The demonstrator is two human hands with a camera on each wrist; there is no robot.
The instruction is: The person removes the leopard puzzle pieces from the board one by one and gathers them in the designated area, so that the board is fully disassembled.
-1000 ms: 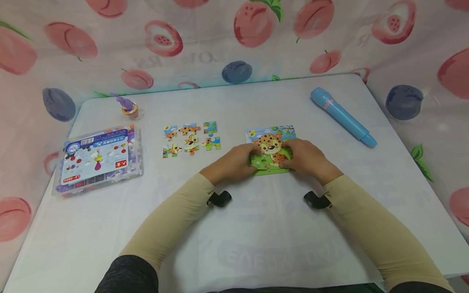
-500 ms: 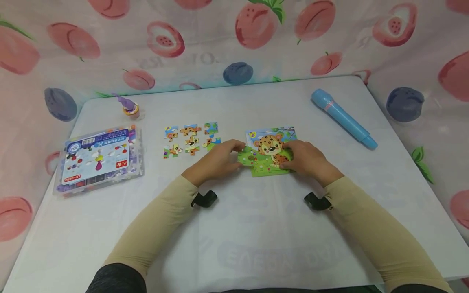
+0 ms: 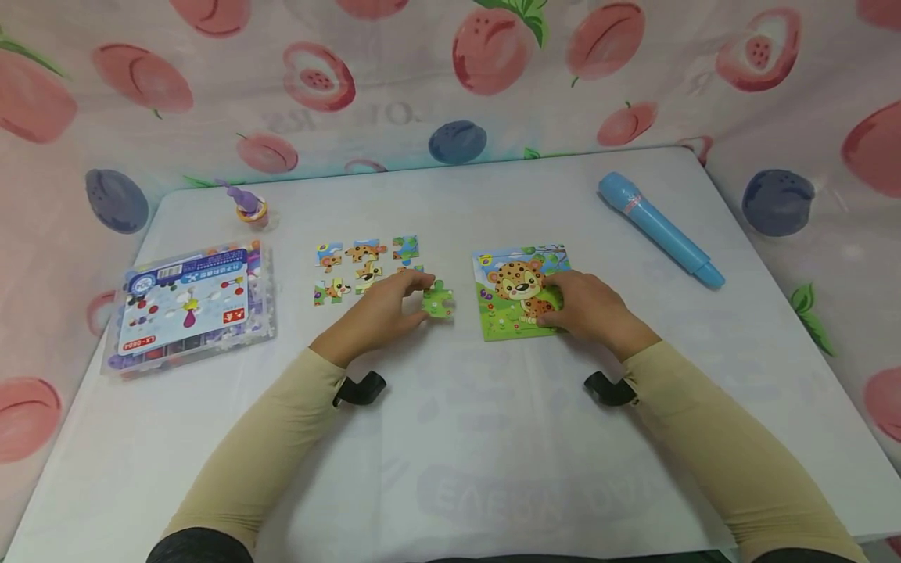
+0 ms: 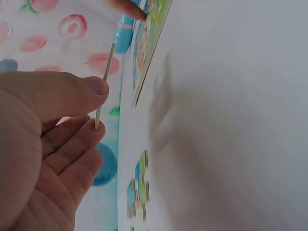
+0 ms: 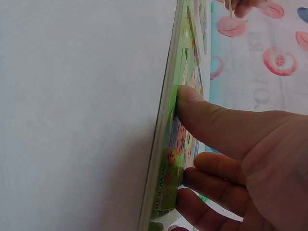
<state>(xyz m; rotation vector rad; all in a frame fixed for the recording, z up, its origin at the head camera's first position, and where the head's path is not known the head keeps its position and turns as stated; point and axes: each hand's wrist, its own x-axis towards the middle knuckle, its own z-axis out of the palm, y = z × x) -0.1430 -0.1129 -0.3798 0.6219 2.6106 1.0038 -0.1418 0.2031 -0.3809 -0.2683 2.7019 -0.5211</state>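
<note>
My left hand (image 3: 380, 313) pinches a green jigsaw piece (image 3: 439, 299) between thumb and fingers, held to the left of the puzzle board. In the left wrist view this piece (image 4: 109, 63) shows edge-on, clear of the table. The leopard puzzle board (image 3: 498, 327) lies flat on the white table. My right hand (image 3: 591, 309) rests on its right part, thumb and fingertips spread apart and touching the picture. In the right wrist view the thumb presses the board's face (image 5: 169, 144). Loose jigsaw pieces (image 3: 328, 256) lie in two rows left of the board, partly behind my left hand.
A clear plastic box (image 3: 186, 301) with a printed label sits at the left. Behind it stands a small purple-topped toy (image 3: 248, 205). A blue microphone-shaped tube (image 3: 662, 228) lies at the back right. The white table (image 3: 493, 469) meets a fruit-print cloth behind.
My left hand has slid the green jigsaw piece off the board's lower left and carried it leftward toward the loose pieces. The right hand has stayed on the board.
</note>
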